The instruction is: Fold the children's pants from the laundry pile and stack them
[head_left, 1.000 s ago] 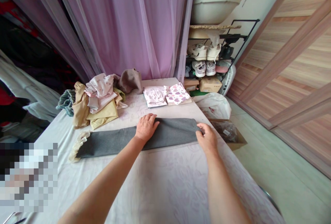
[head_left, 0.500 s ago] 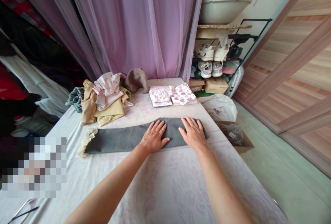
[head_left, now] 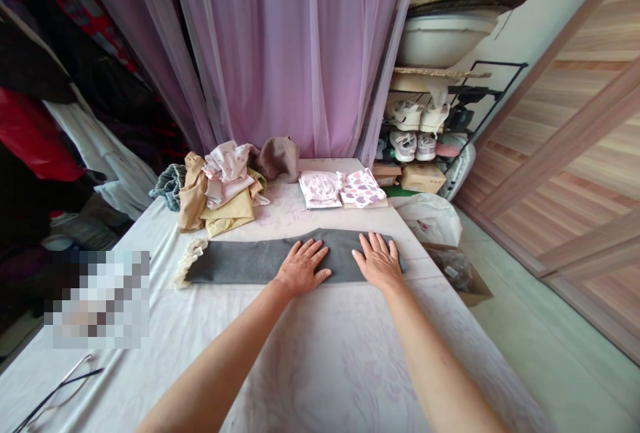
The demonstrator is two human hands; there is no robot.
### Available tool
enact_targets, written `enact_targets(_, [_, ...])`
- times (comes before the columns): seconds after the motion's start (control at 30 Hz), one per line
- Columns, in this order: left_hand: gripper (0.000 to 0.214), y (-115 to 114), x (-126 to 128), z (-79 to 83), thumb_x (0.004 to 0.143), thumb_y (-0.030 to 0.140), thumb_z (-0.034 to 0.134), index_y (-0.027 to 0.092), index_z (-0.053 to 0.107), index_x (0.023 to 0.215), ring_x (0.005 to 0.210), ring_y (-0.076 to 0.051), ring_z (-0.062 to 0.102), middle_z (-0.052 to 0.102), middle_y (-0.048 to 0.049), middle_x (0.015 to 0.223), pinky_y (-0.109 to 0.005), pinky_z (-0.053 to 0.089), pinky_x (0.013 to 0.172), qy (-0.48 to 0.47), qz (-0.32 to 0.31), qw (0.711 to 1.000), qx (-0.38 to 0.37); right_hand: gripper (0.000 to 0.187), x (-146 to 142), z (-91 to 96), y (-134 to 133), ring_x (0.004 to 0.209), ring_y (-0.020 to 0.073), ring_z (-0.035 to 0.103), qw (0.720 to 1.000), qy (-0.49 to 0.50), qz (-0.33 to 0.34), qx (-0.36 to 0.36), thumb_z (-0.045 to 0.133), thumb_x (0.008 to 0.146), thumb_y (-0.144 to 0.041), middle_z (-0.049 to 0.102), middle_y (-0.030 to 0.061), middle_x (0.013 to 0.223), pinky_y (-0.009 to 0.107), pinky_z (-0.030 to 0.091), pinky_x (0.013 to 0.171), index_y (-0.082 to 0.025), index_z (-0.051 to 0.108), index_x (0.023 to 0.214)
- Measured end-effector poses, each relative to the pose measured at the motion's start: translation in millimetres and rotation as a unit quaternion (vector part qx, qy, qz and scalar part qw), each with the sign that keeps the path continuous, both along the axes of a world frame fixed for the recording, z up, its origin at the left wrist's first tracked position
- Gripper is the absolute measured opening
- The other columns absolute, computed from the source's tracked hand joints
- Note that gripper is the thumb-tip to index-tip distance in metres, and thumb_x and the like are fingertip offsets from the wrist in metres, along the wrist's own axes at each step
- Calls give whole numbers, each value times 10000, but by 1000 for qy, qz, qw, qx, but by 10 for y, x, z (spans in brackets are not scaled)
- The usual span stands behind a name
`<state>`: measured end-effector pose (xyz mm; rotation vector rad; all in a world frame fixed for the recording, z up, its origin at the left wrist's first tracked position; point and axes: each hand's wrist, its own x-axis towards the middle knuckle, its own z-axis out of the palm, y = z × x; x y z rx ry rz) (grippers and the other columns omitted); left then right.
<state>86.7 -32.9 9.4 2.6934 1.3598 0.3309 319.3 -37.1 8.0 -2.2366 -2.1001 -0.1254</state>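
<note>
- A pale floral sheet [head_left: 320, 366] covers a wide surface that runs forward from the person, with a sheer purple curtain [head_left: 290, 53] hanging behind it at 12 o'clock.
- A long grey garment [head_left: 260, 263], folded into a flat strip, lies crosswise on the sheet just ahead of the person. Its lace trim [head_left: 189, 263] sticks out at the 9 o'clock end.
- The left hand [head_left: 301, 267] rests on the strip's near edge, left of centre, with the fingers open and spread, pressing flat and gripping nothing.
- The right hand [head_left: 377, 263] lies on the strip near its 3 o'clock end, also flat with the fingers spread, and well apart from the left hand.
- At 11 o'clock sits a loose clothes pile [head_left: 225, 193] in tan, yellow and pink, with a taupe cloth [head_left: 279, 158] behind it.
- At 12 o'clock, two folded stacks lie side by side: a pink one [head_left: 319, 189] and a heart-print one [head_left: 361, 187].
- At 1 o'clock, a shoe rack [head_left: 415, 133] holds sneakers [head_left: 406, 115] under a white basin [head_left: 445, 39].
- At 3 o'clock, a white plastic bag [head_left: 430, 219] and a cardboard box [head_left: 457, 269] sit beyond the sheet's edge.
- At 7 o'clock, glasses [head_left: 60, 393] lie on the sheet beside a pixelated patch [head_left: 95, 299].
</note>
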Motion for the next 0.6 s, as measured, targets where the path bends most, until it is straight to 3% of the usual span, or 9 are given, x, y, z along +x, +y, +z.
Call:
enact_targets(0.27, [562,-178,-499,17,955,566,384,271,485,1423,1401,-259,387,461,-61,1499,-483,260,1179,3,62,997,38,409,105,-218,-71,1221,261,521,975,54,46,210,378,953,-307,627,118,1310,437,338,1060,-174,680,1194])
enact_targets(0.4, [501,-312,-641,28,966,515,392,273,532,1381,1371,-270,432,513,-53,1456,-518,296,1156,-4,113,992,54,386,131,-239,-61,1162,262,554,968,68,64,235,403,939,-304,664,117,1245,415,390,989,-158,702,1135])
enact_targets(0.6, [392,-408,-653,95,961,412,425,260,623,1264,1288,-283,517,609,-62,1355,-568,302,1131,-30,188,979,76,362,139,-247,-52,1116,253,572,965,88,68,239,425,915,-291,687,114,1195,400,400,957,-165,712,1097])
